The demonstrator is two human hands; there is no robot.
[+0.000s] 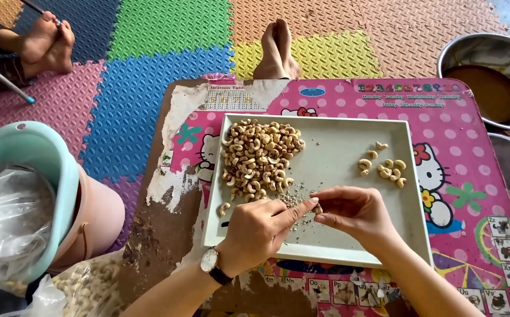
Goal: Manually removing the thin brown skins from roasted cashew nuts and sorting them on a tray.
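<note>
Two heaps of cashews lie on the pale tray [319,246]: a big pile [259,159] toward the far left corner and a small group [384,166] well apart on the right, kept separate, it seems, so the two lots do not mix. Between them, over the near part of the tray, the left hand [259,230] and right hand [355,211] meet, fingertips pinched together on a single nut [318,208]; each grip is closed to a fine pinch, probably to work at its skin, as crumbs lie scattered beneath. One stray nut [224,208] sits by the left rim. The tray rests on a pink patterned tabletop [460,152]; a steel bowl [490,76] stands off right, a pale bucket [38,176] with plastic bags on the left. Nothing blocks the hands
</note>
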